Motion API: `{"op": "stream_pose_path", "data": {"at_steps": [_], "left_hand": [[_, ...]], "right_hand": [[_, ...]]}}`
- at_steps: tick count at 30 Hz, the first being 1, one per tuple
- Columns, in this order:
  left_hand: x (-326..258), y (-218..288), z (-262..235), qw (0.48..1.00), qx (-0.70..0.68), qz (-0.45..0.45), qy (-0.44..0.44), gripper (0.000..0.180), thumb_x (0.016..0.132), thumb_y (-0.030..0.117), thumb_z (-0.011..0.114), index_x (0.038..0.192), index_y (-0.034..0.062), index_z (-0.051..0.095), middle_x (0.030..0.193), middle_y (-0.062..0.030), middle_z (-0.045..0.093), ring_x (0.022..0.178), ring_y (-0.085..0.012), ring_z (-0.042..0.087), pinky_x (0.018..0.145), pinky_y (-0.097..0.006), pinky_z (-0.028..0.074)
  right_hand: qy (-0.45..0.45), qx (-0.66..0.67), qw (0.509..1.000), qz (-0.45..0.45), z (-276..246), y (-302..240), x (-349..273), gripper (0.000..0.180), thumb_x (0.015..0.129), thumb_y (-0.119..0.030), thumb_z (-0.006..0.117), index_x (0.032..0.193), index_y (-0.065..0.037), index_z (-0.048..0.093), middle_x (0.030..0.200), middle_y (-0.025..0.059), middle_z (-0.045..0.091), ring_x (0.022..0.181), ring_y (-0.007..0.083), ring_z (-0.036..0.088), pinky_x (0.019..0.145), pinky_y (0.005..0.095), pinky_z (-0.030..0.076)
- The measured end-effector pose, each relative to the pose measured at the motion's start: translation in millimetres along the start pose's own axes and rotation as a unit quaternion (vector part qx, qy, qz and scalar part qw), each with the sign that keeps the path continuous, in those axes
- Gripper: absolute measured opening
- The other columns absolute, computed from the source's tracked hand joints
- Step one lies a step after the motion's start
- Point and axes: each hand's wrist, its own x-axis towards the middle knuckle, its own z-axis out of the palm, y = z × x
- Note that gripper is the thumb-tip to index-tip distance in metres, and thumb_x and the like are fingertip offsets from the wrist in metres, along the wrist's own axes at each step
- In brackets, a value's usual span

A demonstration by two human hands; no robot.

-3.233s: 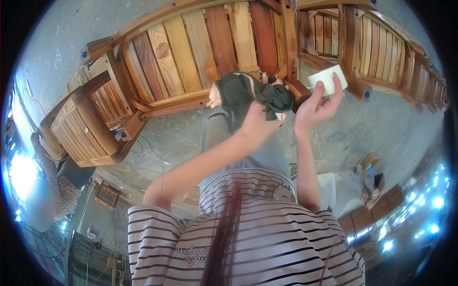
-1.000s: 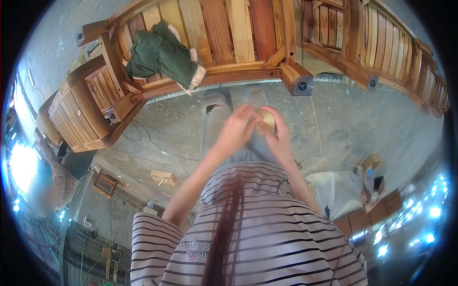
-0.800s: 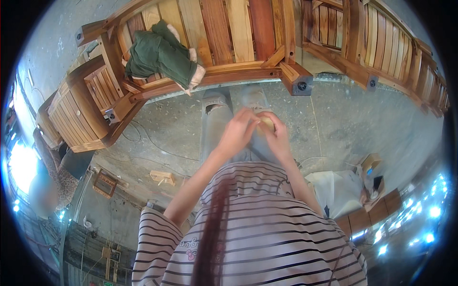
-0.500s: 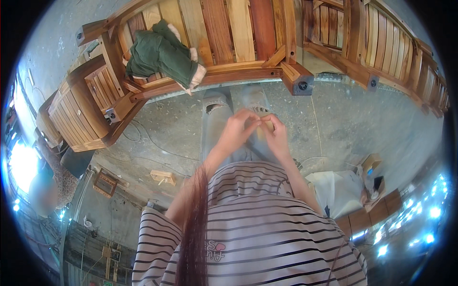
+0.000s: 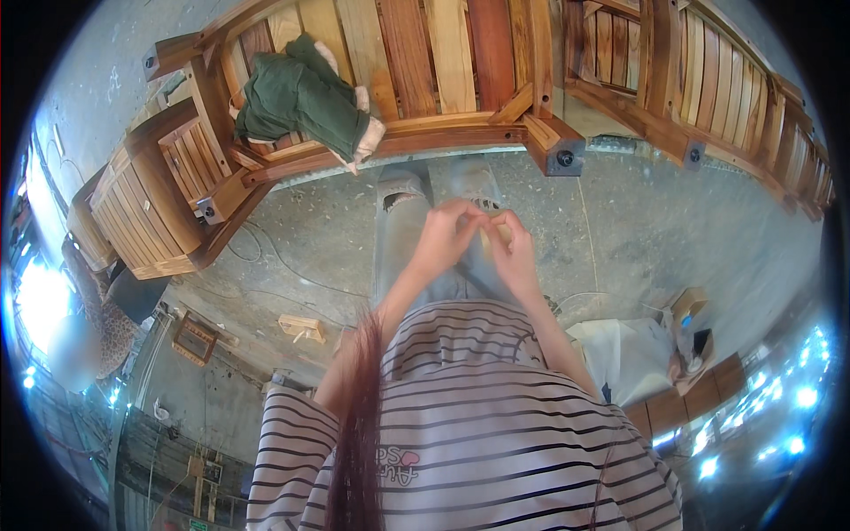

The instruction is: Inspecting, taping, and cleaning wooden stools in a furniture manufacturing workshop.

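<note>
My left hand (image 5: 445, 234) and my right hand (image 5: 512, 250) meet in front of my body, above my knees. Thumb and fingers are pinched together on both, with the fingertips touching or nearly so. Something small and pale yellowish seems to lie between them, mostly hidden by the fingers, too little of it showing to name. Ahead of the hands stands a slatted wooden bench (image 5: 452, 57), turned so its square leg ends face me. A crumpled dark green cloth garment (image 5: 305, 102) with a pale lining lies over the slats at its left.
More slatted wooden furniture (image 5: 708, 80) stands at the right, and another slatted piece (image 5: 142, 212) at the left. On the concrete floor (image 5: 620, 239) are a thin cable, a small wooden block (image 5: 301, 328) and a wooden frame (image 5: 194, 340). A pale sheet (image 5: 624, 354) lies behind right. Another person (image 5: 115, 327) is far left.
Both hands stay pinched together in nearly the same place, with slight finger movement. The person at the far left has shifted a little. The furniture and green garment have not moved.
</note>
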Motion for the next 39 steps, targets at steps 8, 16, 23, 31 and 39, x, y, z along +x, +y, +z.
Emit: {"op": "stream_pose_path", "data": {"at_steps": [8, 16, 23, 31, 39], "left_hand": [[0, 5, 18, 0.999, -0.023, 0.004, 0.048, 0.006, 0.083, -0.002, 0.064, 0.088, 0.0002, 0.067, 0.083, -0.0117, 0.069, 0.074, -0.0232, 0.065, 0.069, -0.032, 0.05], [0, 26, 19, 0.997, -0.052, -0.006, 0.062, 0.004, 0.084, 0.0, 0.066, 0.087, -0.0017, 0.066, 0.082, -0.0136, 0.067, 0.069, -0.0227, 0.063, 0.067, -0.032, 0.051], [-1, 41, 30, 0.994, -0.018, 0.007, 0.109, 0.004, 0.085, 0.002, 0.066, 0.087, -0.0014, 0.064, 0.082, -0.0139, 0.064, 0.072, -0.0246, 0.064, 0.067, -0.032, 0.052], [-7, 30, 52, 0.987, -0.033, -0.005, 0.16, 0.006, 0.087, 0.002, 0.067, 0.089, -0.0013, 0.062, 0.089, -0.0149, 0.063, 0.074, -0.0258, 0.066, 0.058, -0.031, 0.055], [-1, 18, 55, 0.982, -0.018, -0.008, 0.187, 0.007, 0.087, 0.004, 0.066, 0.089, -0.0013, 0.063, 0.085, -0.0138, 0.064, 0.074, -0.0236, 0.066, 0.058, -0.031, 0.054]], "right_hand": [[0.058, 0.043, 0.997, 0.0, 0, -6, -5, 0.008, 0.094, -0.011, 0.059, 0.091, -0.003, 0.059, 0.071, 0.0171, 0.059, 0.056, 0.0283, 0.055, 0.052, 0.0372, 0.04], [0.112, 0.04, 0.993, -0.008, -1, -15, -11, 0.009, 0.094, -0.01, 0.059, 0.089, -0.003, 0.059, 0.064, 0.0145, 0.054, 0.053, 0.0182, 0.046, 0.048, 0.0335, 0.034], [0.144, 0.05, 0.988, -0.021, -2, -21, -11, 0.007, 0.093, -0.008, 0.059, 0.088, -0.003, 0.058, 0.065, 0.0142, 0.055, 0.054, 0.0181, 0.047, 0.049, 0.0335, 0.035], [0.162, -0.015, 0.986, -0.033, -4, -17, -14, 0.009, 0.092, -0.01, 0.061, 0.09, -0.001, 0.058, 0.074, 0.0207, 0.062, 0.068, 0.0407, 0.061, 0.058, 0.0423, 0.044], [0.147, 0.005, 0.989, -0.034, -6, -25, -18, 0.011, 0.093, -0.011, 0.061, 0.091, -0.001, 0.059, 0.077, 0.0209, 0.063, 0.069, 0.0395, 0.063, 0.061, 0.0415, 0.047]]}}
